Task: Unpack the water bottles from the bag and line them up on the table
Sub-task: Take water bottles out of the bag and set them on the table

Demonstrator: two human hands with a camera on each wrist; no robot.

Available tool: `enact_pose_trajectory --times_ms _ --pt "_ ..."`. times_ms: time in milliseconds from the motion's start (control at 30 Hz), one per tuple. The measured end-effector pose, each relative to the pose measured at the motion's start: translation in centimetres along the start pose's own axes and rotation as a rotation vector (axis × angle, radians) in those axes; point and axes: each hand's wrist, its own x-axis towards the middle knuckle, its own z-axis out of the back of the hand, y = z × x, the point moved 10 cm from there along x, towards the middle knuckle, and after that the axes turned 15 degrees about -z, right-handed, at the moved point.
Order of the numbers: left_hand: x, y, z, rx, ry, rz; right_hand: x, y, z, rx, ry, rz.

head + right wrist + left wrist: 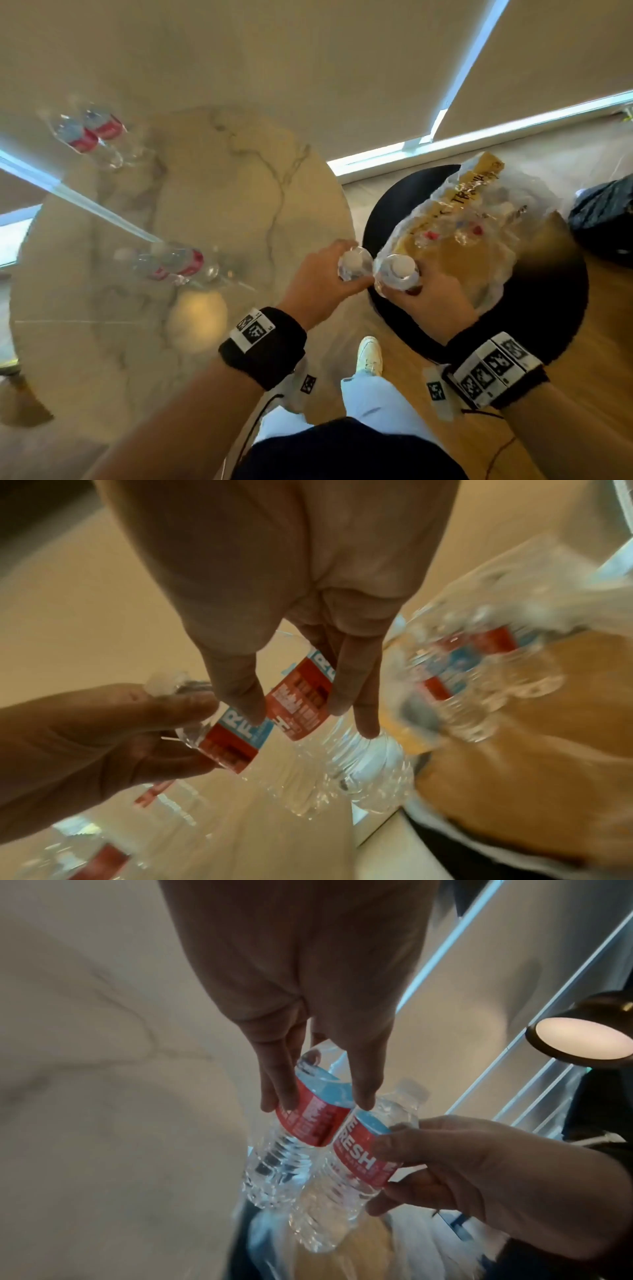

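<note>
One bottle is gripped around its label by the left hand, another bottle likewise by the right hand. Both are held upright between bag and table, presumably so they can be stood beside the bottles already there.

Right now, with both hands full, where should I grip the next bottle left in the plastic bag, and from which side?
Probably the labelled waist of a remaining bottle, from above through the plastic bag's open mouth. The bottles there lie tilted on the black stool, and the left hand and right hand already wrap their bottles at the label band.
</note>
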Motion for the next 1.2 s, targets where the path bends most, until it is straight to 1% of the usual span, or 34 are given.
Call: enact_pose_trajectory --times_ms 67,200,300,367,433,533,633,667,700,767,800,867,900,933,1000,1100,1200 --pt "-4.0 2.9 4.0 0.007 -0.046 0.061 -1.9 3.3 -3.7 0.013 0.062 0.041" --pt "-12.8 9.6 12.4 0.062 -0.146 0.238 -5.2 10.5 -12.6 0.036 0.197 0.156" --pt "-17.7 13.7 17.8 0.113 -0.2 0.317 -6.8 15.5 -18.8 0.016 0.267 0.219" --pt "-19.4 15.9 20.1 0.095 -0.222 0.356 -7.4 18.3 -22.2 -0.018 0.284 0.23" --pt "-20.1 17.0 21.6 0.066 -0.254 0.364 -7.7 20.4 -24.7 -0.045 0.286 0.233" --pt "-20.1 17.6 22.7 0.03 -0.273 0.333 -8.1 22.0 -26.1 -0.063 0.241 0.222" --pt "-20.1 17.8 22.8 0.046 -0.229 0.341 -8.1 21.6 -26.2 -0.022 0.25 0.157" --pt "-20.5 18.0 22.5 0.058 -0.177 0.381 -8.2 21.3 -26.3 -0.027 0.265 0.144" --pt "-21.0 18.2 22.3 0.09 -0.119 0.422 -8.2 20.8 -26.3 -0.046 0.286 0.128" --pt "-22.6 18.4 22.1 0.228 0.053 0.514 -8.5 19.8 -25.8 -0.071 0.323 0.094" --pt "-23.4 18.5 21.8 0.292 0.133 0.531 -8.6 19.1 -25.0 -0.06 0.33 0.077" --pt "-24.5 18.4 20.4 0.379 0.281 0.522 -8.6 17.5 -22.3 -0.005 0.282 0.057" --pt "-24.6 18.0 19.2 0.356 0.317 0.5 -8.5 16.3 -20.5 0.021 0.235 0.042" --pt "-24.3 17.2 17.7 0.295 0.325 0.476 -8.0 14.6 -18.7 0.051 0.185 0.017" --pt "-22.7 14.5 14.5 0.221 0.318 0.363 -6.8 10.3 -15.1 0.112 0.085 -0.07" --pt "-18.1 9.3 9.0 0.176 0.335 0.135 -4.4 3.5 -10.2 0.145 -0.042 -0.208" --pt "-12.1 4.7 2.9 0.084 0.382 0.043 -1.1 -2.5 -5.8 0.217 -0.108 -0.307"
